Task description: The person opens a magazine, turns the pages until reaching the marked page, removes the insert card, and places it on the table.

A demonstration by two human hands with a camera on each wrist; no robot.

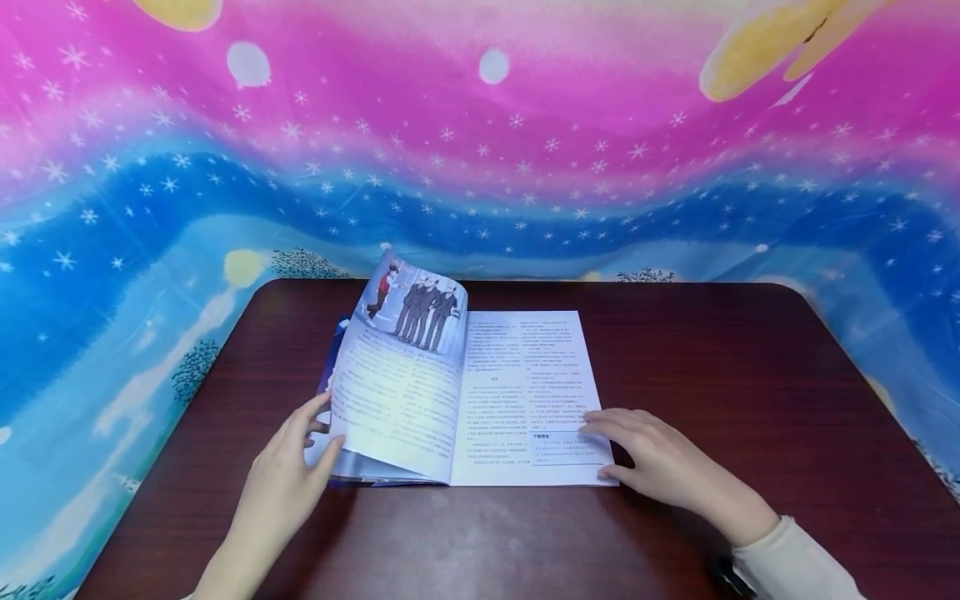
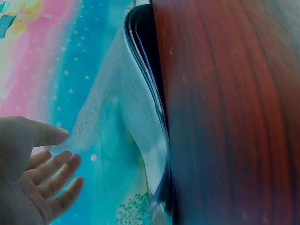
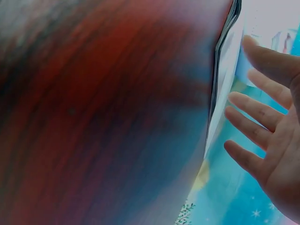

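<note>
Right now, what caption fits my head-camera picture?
Bare left hand and bare right hand flank an open illustrated paper magazine on a glossy reddish-brown table.

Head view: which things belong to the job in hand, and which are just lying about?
In the job:
- open magazine
- its raised page
- left hand, at that page's edge
- right hand, at the opposite edge

Just surroundings:
- table
- patterned cloth behind
- pale sleeve

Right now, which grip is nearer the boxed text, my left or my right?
Right. Your right grip is beside the boxed text, at the outer side of the right page; your left grip is farther off, by the left page.
</note>
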